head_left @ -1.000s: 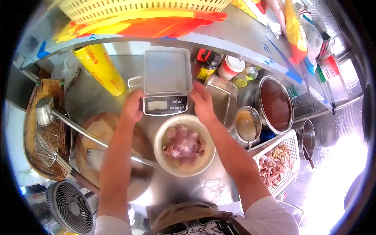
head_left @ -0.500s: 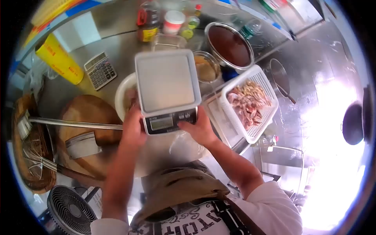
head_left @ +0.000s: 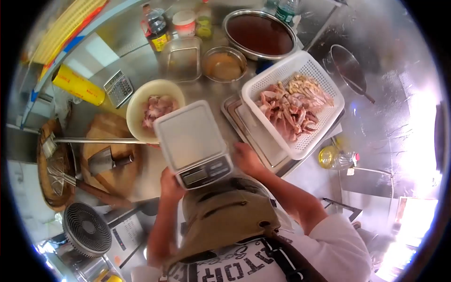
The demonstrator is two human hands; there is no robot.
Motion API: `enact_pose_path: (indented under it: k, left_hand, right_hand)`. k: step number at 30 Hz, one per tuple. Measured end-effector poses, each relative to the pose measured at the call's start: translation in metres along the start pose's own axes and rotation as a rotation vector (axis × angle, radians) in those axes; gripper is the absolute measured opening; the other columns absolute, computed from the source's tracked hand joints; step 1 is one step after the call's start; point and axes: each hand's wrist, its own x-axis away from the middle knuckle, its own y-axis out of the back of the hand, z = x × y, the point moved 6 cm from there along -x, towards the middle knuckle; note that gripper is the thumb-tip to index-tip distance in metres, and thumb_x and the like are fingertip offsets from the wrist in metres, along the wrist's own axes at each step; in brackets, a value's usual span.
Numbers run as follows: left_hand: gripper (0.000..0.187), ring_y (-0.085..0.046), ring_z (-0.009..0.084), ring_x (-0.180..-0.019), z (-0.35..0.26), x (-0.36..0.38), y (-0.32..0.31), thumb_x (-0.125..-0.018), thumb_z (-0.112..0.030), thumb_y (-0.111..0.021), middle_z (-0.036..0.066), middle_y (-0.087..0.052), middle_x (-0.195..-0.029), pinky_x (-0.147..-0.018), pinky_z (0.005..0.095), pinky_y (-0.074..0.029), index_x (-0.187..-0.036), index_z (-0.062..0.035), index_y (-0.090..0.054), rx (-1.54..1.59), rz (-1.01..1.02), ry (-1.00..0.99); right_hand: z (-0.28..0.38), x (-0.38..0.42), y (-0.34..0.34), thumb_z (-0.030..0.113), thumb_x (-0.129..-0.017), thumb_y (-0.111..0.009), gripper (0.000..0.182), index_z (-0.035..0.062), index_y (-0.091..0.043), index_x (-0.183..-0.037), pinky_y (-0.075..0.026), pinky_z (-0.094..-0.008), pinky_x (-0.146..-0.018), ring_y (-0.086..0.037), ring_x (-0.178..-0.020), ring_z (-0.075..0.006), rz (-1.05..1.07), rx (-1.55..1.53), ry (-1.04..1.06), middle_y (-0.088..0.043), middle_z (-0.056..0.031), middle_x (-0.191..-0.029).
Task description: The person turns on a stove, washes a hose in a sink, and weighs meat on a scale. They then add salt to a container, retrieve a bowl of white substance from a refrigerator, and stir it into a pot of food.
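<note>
A digital kitchen scale [head_left: 192,141] with a bare square pan and a dark front panel lies close to my apron, near the counter's front edge. My left hand [head_left: 172,184] is closed at the scale's left front corner; its fingertips are hidden. Just right of the scale is my right hand [head_left: 248,160], slightly apart from it. Its fingers look bent but are blurred. Behind the scale, a cream bowl [head_left: 134,105] holds pieces of raw meat [head_left: 159,109]. To the right, a white perforated basket [head_left: 258,87] contains raw meat strips [head_left: 286,113] and a paler pile.
A metal tray [head_left: 256,138] lies under the basket. Left are a round chopping board [head_left: 110,176] with a cleaver [head_left: 101,162], a calculator [head_left: 119,88] and a fan [head_left: 88,229]. At the back stand a pot of dark red liquid [head_left: 258,35], a steel bowl [head_left: 224,65] and sauce bottles.
The scale has come down and toward my body, uncovering the cream bowl. My right hand has come off the scale's front panel; my left hand remains at its left side. The view has shifted.
</note>
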Motion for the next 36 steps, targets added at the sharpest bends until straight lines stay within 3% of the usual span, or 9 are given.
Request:
enact_pose_path:
  k: [1, 5, 11, 19, 26, 29, 31, 34, 36]
  left_hand:
    - [0.042, -0.061, 0.0279, -0.099, -0.018, 0.016, -0.008, -0.083, -0.026, -0.045, 0.014, -0.062, -0.105, -0.088, 0.0396, -0.049, -0.114, 0.0009, -0.053, 0.301, -0.049, 0.094]
    - [0.042, -0.06, 0.0277, -0.099, -0.019, 0.051, 0.038, -0.089, -0.029, -0.044, 0.013, -0.061, -0.111, -0.086, 0.0404, -0.051, -0.118, 0.0001, -0.052, 0.373, -0.249, -0.007]
    - [0.04, -0.06, 0.0295, -0.099, 0.018, 0.042, 0.029, -0.088, -0.024, -0.048, 0.015, -0.061, -0.109, -0.086, 0.0402, -0.05, -0.117, 0.0037, -0.051, 0.406, -0.209, 0.092]
    - [0.033, -0.06, 0.0249, -0.096, 0.049, -0.027, -0.045, -0.084, -0.014, -0.049, 0.014, -0.062, -0.104, -0.086, 0.0372, -0.049, -0.111, 0.0051, -0.056, 0.303, -0.015, 0.154]
    - [0.034, -0.058, 0.0208, -0.094, 0.027, -0.032, -0.034, -0.081, -0.003, -0.047, 0.012, -0.062, -0.103, -0.082, 0.0318, -0.048, -0.112, 0.0039, -0.056, -0.296, 0.055, -0.018]
    - [0.034, -0.058, 0.0158, -0.09, 0.03, -0.021, -0.005, -0.082, -0.003, -0.05, 0.01, -0.062, -0.099, -0.079, 0.0279, -0.047, -0.115, 0.002, -0.055, -0.31, -0.112, 0.139]
    - [0.033, -0.057, 0.0126, -0.085, 0.033, -0.007, 0.017, -0.084, -0.005, -0.052, 0.008, -0.062, -0.095, -0.075, 0.0255, -0.047, -0.117, 0.0001, -0.054, -0.527, -0.182, -0.048]
    - [0.033, -0.057, 0.0119, -0.079, -0.009, 0.038, -0.022, -0.087, -0.013, -0.054, 0.006, -0.062, -0.091, -0.072, 0.0256, -0.048, -0.118, -0.0009, -0.053, -0.157, -0.02, 0.323]
    - [0.034, -0.059, 0.014, -0.078, -0.002, 0.047, -0.018, -0.089, -0.022, -0.056, 0.008, -0.064, -0.092, -0.071, 0.0285, -0.049, -0.116, -0.0019, -0.055, -0.141, 0.119, 0.356]
  right_hand:
    - [0.038, 0.007, 0.01, 0.018, -0.083, -0.05, 0.03, 0.0006, -0.053, -0.108, -0.047, -0.0456, -0.08, -0.057, -0.097, -0.0383, -0.29, -0.001, 0.291, -0.056, -0.0232, -0.108]
    - [0.059, -0.022, -0.037, 0.016, -0.075, -0.057, 0.027, 0.0009, -0.059, -0.096, -0.05, -0.0468, -0.069, -0.06, -0.087, -0.0363, 0.042, 0.241, 0.225, -0.061, -0.0176, -0.089]
    - [0.032, 0.046, -0.048, 0.022, -0.074, -0.057, 0.021, 0.0017, -0.06, -0.079, -0.047, -0.0455, -0.064, -0.059, -0.069, -0.0367, 0.601, 0.311, 0.563, -0.061, -0.0201, -0.077]
    - [0.026, 0.083, 0.057, 0.019, -0.079, -0.055, 0.018, 0.0015, -0.056, -0.082, -0.044, -0.0438, -0.065, -0.057, -0.074, -0.0373, 0.711, 0.228, 0.182, -0.059, -0.0196, -0.078]
    - [0.044, 0.085, 0.059, 0.023, -0.086, -0.051, 0.019, 0.0052, -0.058, -0.088, -0.046, -0.0451, -0.073, -0.057, -0.083, -0.0359, 0.57, 0.118, 0.367, -0.059, -0.0173, -0.086]
    - [0.069, 0.073, 0.047, 0.023, -0.086, -0.051, 0.021, 0.0033, -0.057, -0.086, -0.045, -0.0436, -0.073, -0.057, -0.083, -0.0359, 0.554, -0.079, 0.452, -0.059, -0.017, -0.084]
    - [0.091, 0.056, 0.024, 0.026, -0.086, -0.052, 0.022, 0.0047, -0.059, -0.086, -0.045, -0.041, -0.071, -0.056, -0.079, -0.0339, 0.627, -0.053, 0.513, -0.058, -0.0161, -0.08]
    - [0.136, 0.031, -0.024, 0.027, -0.086, -0.052, 0.024, 0.0053, -0.062, -0.088, -0.046, -0.0376, -0.07, -0.059, -0.075, -0.0304, 0.752, -0.196, 0.53, -0.061, -0.0145, -0.08]
    - [0.201, 0.032, -0.024, 0.023, -0.084, -0.055, 0.021, 0.0035, -0.063, -0.087, -0.048, -0.0364, -0.071, -0.061, -0.076, -0.0278, 0.995, -0.508, 0.396, -0.064, -0.0144, -0.083]
